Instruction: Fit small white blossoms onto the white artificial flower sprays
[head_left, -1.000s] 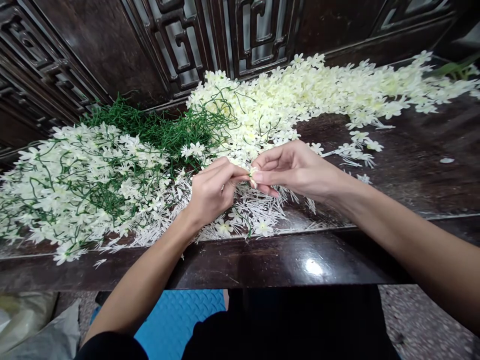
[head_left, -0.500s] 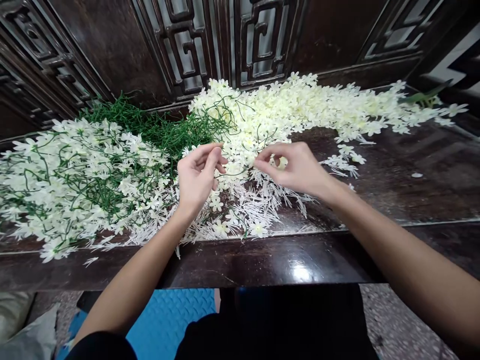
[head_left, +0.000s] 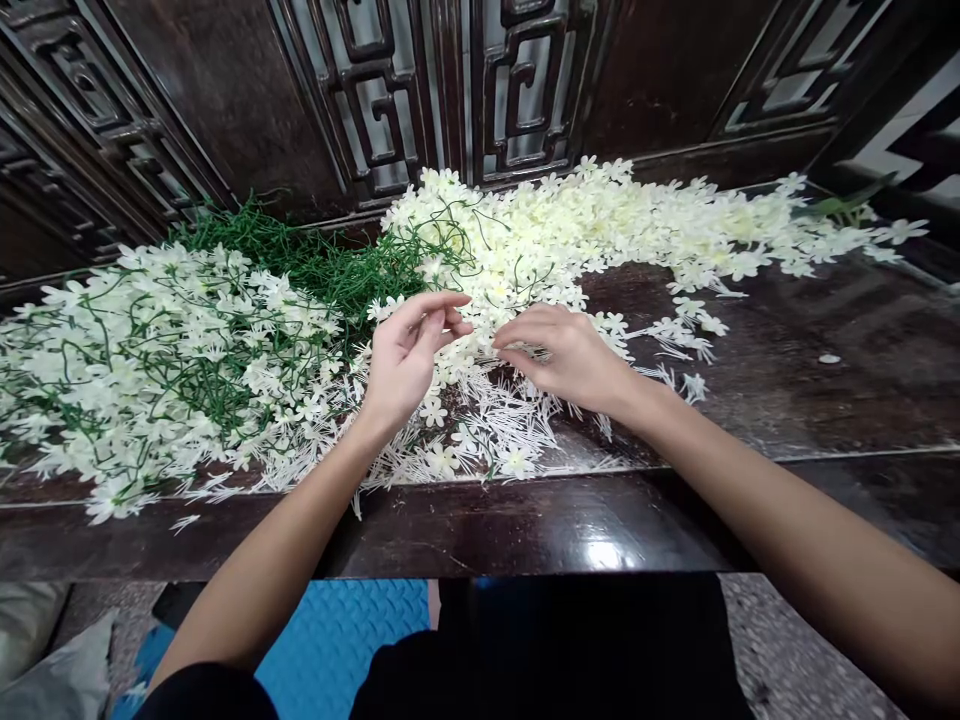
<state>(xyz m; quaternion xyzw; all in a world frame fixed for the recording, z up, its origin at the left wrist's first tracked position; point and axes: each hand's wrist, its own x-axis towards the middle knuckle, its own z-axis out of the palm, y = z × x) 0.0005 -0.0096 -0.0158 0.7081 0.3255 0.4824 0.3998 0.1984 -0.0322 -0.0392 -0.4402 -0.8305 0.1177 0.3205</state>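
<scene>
My left hand (head_left: pixel 405 360) hovers over the front middle of a dark wooden table (head_left: pixel 525 520). Its fingers curl toward the thumb in a loose pinch, and what it holds is too thin to make out. My right hand (head_left: pixel 574 355) lies palm down just to its right, fingertips pressed together on the loose cream flower heads (head_left: pixel 525 250). Under both hands lies a scatter of thin white plastic sprigs (head_left: pixel 495 430) with a few flower heads among them.
A heap of cream flowers on green stems (head_left: pixel 150 360) covers the table's left. Bare green stems (head_left: pixel 315 260) lie behind it against a carved dark wooden panel (head_left: pixel 375 100). A blue mat (head_left: pixel 337 640) lies on the floor below.
Both hands were joined over a flower a second ago, then drew apart. Now the right hand has dropped onto the loose flower pile while the left stays raised.
</scene>
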